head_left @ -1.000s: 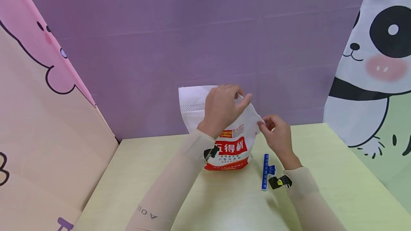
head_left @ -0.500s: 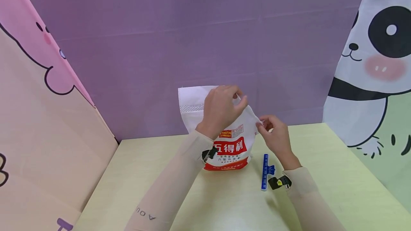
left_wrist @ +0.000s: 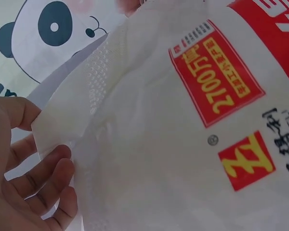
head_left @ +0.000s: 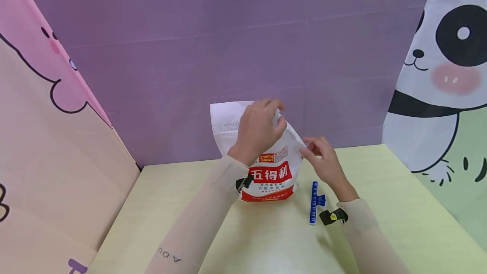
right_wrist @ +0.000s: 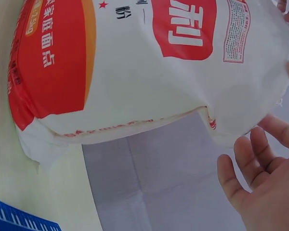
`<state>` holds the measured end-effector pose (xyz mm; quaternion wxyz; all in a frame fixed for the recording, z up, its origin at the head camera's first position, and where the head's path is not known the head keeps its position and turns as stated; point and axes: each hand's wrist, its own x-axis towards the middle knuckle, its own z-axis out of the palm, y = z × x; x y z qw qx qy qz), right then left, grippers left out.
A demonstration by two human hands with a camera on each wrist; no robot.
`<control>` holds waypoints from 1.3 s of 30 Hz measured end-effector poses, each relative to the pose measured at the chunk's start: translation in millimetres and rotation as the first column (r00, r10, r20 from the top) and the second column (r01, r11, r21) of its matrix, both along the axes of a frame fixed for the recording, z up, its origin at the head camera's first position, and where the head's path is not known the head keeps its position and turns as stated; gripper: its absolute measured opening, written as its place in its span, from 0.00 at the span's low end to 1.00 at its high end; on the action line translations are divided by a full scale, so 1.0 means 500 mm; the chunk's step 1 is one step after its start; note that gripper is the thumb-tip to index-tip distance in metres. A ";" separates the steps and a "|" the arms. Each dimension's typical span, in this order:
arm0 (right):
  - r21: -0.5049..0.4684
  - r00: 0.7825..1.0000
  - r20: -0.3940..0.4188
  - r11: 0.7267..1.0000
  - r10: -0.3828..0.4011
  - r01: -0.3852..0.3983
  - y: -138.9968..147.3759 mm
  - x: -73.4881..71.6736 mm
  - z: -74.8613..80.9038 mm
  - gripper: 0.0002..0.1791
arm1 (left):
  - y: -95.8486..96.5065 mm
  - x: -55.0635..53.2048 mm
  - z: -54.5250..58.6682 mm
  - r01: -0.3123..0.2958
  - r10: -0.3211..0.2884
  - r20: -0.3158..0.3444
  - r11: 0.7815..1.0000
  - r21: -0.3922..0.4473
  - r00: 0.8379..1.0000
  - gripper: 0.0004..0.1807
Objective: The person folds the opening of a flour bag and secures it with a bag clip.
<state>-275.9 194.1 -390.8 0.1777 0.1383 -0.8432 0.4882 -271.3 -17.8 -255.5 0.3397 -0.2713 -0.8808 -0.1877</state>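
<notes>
A white flour bag point(head_left: 271, 187) with red printed panels stands upright on the table, its top part raised and its upper right edge slanting down. My left hand point(head_left: 255, 130) holds the top edge, fingers curled over it; in the left wrist view the fingertips point(left_wrist: 62, 166) lie along the bag's rim. My right hand point(head_left: 325, 162) pinches the bag's right edge between thumb and fingers. In the right wrist view the other fingers point(right_wrist: 231, 178) are loosely curled beside the bag. A blue clip with ruler marks point(head_left: 313, 204) lies on the table below my right hand.
The pale wooden table point(head_left: 167, 210) reaches back to a purple cloth wall point(head_left: 171, 75). A printed panel with a pink figure point(head_left: 34, 41) flanks the left side, a panda panel point(head_left: 437, 88) the right. Small black cameras point(head_left: 332, 217) are strapped to both wrists.
My left hand has shifted a little left along the top edge, uncovering more print. My right hand has moved slightly left with the bag's edge. The blue clip has stayed in place.
</notes>
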 end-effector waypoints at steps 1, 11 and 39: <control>-0.014 1.000 0.000 1.000 0.007 -0.007 0.001 0.000 -0.001 0.21 | -0.001 0.000 -0.001 0.002 -0.002 -0.006 1.000 -0.007 1.000 0.12; -0.059 1.000 0.028 0.998 -0.012 0.014 -0.003 0.004 -0.002 0.21 | -0.008 -0.004 -0.011 -0.036 0.027 -0.102 0.996 -0.083 0.994 0.16; -0.032 0.997 0.029 0.997 -0.071 0.072 -0.021 0.002 0.004 0.21 | -0.006 -0.009 -0.014 -0.243 0.177 -0.210 0.905 -0.348 0.962 0.20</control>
